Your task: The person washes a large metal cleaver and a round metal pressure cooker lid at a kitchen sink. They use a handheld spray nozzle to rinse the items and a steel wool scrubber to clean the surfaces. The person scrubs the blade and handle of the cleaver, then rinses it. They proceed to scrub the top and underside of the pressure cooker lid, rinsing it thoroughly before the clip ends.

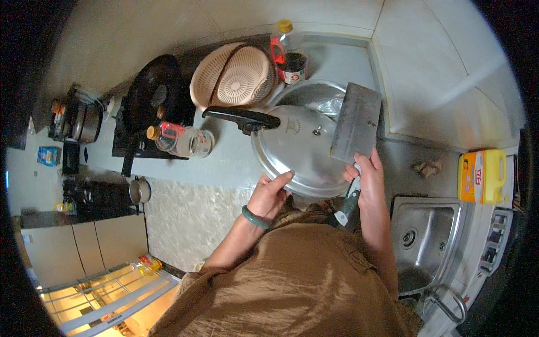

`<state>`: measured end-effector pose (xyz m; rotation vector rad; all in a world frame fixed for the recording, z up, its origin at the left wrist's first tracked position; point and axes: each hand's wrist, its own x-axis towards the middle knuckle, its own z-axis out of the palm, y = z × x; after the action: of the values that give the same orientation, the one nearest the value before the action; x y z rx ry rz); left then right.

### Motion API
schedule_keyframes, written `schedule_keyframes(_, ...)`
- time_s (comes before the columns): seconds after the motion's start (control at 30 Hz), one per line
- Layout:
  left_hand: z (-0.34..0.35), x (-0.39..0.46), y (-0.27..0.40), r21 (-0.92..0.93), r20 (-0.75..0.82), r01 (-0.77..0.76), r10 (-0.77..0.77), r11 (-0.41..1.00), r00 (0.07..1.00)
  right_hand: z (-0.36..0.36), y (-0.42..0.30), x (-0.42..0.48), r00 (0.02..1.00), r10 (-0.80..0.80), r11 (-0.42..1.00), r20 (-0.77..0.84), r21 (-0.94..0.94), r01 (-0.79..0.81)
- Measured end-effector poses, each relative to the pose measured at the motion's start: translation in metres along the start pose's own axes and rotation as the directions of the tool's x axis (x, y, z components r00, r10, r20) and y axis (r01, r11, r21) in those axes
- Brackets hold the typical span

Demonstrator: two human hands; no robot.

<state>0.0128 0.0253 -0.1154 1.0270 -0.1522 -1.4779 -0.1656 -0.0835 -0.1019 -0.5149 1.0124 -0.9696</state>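
Observation:
My left hand (271, 196) grips the near left rim of a round metal pressure cooker lid (294, 156), its thumb on top. The lid's black handle (242, 118) points to the left. In my right hand (368, 175) is a cleaver (356, 122), held near the top of its dark handle with the broad blade pointing away from me. The blade covers part of the lid's right side. Behind the lid, partly hidden by it, a metal pot or basin (309, 90) holds something shiny that I cannot make out.
Behind stand pink plastic colanders (238, 80) and a bottle with dark contents (290, 63). A clear bottle (185, 141) lies left, near a black wok (156, 97) on the cooktop (168, 153). A steel sink (425, 244) and yellow detergent jug (482, 177) are at right.

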Motion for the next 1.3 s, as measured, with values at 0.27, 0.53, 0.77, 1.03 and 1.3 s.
schedule_keyframes(0.27, -0.010, 0.001, -0.019, -0.121, 0.093, 0.075, -0.064, 0.990, 0.994, 0.022, 0.005, 0.000, 0.995, 0.058, 0.994, 0.082, -0.096, -0.050)
schedule_keyframes(0.53, -0.006, 0.015, -0.024, -0.255, 0.205, 0.265, -0.215, 0.930, 0.955, 0.043, 0.008, 0.017, 0.988, 0.049, 0.977, 0.148, -0.213, -0.017)
schedule_keyframes(0.77, -0.033, 0.023, -0.017, -0.227, 0.094, 0.183, -0.166, 0.956, 0.982, 0.050, 0.010, 0.022, 0.992, 0.048, 0.969, 0.118, -0.246, -0.018)
schedule_keyframes(1.03, -0.048, 0.045, -0.016, -0.195, -0.147, -0.005, -0.024, 0.981, 0.989, 0.050, 0.017, 0.027, 0.993, 0.084, 0.955, 0.087, -0.292, -0.055)
schedule_keyframes(1.3, -0.062, 0.062, 0.008, 0.464, -0.224, -0.036, 0.156, 0.885, 0.962, 0.049, 0.017, 0.026, 0.983, 0.138, 0.940, 0.125, -0.328, -0.091)
